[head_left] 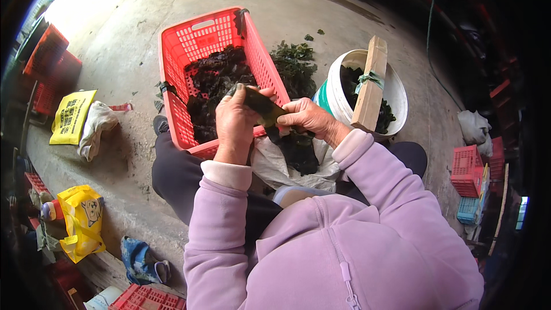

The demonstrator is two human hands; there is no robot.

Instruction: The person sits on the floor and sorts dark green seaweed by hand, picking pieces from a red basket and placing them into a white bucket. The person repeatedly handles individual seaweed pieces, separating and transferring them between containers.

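Note:
A dark green strip of seaweed (261,105) stretches between my two hands above the near right side of a red plastic crate (264,57). My left hand (234,119) is closed on its left end, thumb on top. On the right, my right hand (310,117) pinches the strip between thumb and fingers. More dark seaweed (299,152) hangs below my right hand over a white sack (267,163) across my lap. Inside the crate lies a heap of dark seaweed (215,80).
Right of the crate, a white bucket (398,100) holds seaweed, with a wooden plank (372,80) across its rim. Loose seaweed (295,66) lies between them on the concrete floor. Yellow bags (83,218) and a blue cloth item (140,261) sit left; red crates (466,169) stand right.

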